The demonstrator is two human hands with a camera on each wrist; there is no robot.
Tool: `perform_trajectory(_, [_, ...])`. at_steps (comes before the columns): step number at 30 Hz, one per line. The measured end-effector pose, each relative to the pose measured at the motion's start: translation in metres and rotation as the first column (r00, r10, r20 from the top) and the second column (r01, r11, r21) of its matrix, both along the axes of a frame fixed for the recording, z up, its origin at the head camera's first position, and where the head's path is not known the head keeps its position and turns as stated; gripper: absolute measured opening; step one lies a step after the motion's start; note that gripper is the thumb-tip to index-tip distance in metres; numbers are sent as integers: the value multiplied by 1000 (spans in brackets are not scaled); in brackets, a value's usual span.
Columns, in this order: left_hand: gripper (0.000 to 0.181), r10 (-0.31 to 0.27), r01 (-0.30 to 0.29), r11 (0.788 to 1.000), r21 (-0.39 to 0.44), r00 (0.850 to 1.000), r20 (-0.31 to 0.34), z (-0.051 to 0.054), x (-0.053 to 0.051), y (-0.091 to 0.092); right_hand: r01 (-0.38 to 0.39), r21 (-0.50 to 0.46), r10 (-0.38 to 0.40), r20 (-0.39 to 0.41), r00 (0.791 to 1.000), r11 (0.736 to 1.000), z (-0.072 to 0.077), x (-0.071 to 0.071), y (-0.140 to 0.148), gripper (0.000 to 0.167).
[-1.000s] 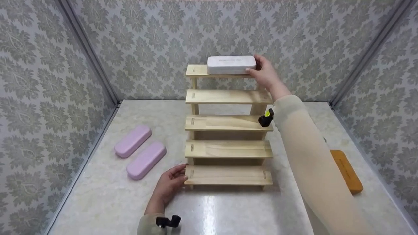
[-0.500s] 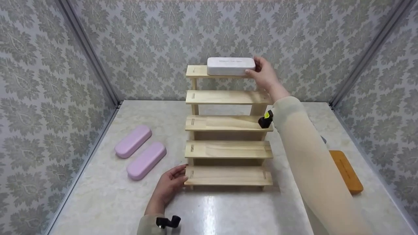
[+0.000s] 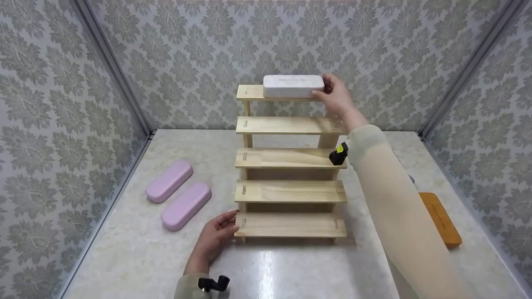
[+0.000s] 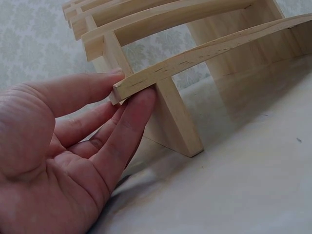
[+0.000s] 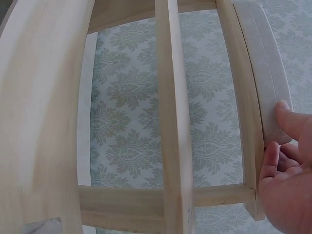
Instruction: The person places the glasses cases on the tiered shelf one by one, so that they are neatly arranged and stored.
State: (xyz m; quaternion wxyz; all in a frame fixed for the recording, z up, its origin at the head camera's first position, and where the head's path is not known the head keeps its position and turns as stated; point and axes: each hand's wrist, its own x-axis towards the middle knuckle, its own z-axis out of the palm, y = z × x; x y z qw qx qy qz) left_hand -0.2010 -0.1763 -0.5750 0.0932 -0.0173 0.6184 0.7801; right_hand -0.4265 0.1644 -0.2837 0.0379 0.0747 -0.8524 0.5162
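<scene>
Head view: a five-tier wooden rack (image 3: 291,192) stands on the desk (image 3: 316,270), its boards climbing away from the person. White case (image 3: 293,86) on the rack's top board (image 3: 250,92), lying lengthwise along it and taking up the middle and right part; faint lettering on its lid, too small to read.

Right hand (image 3: 338,97) at the rack's top right — fingers pinching the right end of the white case, thumb on its front face. Right wrist view agrees: thumb (image 5: 292,123) pressed on the case's side, the other fingers bent close by the end of the board.

Left hand (image 3: 216,234) at the rack's lower left corner, fingers pinching the left end of the lowest board (image 3: 291,225). Left wrist view: thumb (image 4: 80,91) against the board's end, other fingers below it, beside the support.

Left of the rack, two pink cases, slanted alike and just beside each other: one farther back (image 3: 169,181), one nearer the person (image 3: 186,206). Right of the rack, an orange case (image 3: 441,220), partly hidden by the right sleeve (image 3: 403,207). Beyond that case, a scrap of something greyish (image 3: 411,179) — mostly covered, cannot tell what. Behind the rack, a patterned wall (image 3: 291,37).
</scene>
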Motion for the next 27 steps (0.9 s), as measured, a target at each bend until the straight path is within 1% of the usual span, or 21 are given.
perform_trajectory(4, [63,-2,2,1000,25,1000,3,0,1,-1,-20,-28,19,-12,1000,999,-1,0,3,72])
perform_trajectory(9, [63,-6,6,1000,21,1000,-8,0,1,-1,-47,-56,46,-32,998,997,-3,3,8,72])
perform_trajectory(13, [63,-7,7,1000,26,1000,-11,0,1,-1,-75,-120,70,-47,996,990,-5,6,13,71])
perform_trajectory(17, [63,0,0,1000,15,1000,-12,-1,0,0,-78,-163,68,-63,996,984,-9,11,21,70])
perform_trajectory(22, [62,6,-6,1000,-1,1000,-11,-3,0,-1,-91,-224,67,-114,991,970,-13,21,32,64])
perform_trajectory(27, [62,-2,2,1000,-2,1000,-7,-3,0,-1,-106,-285,64,-152,986,952,-17,36,50,61])
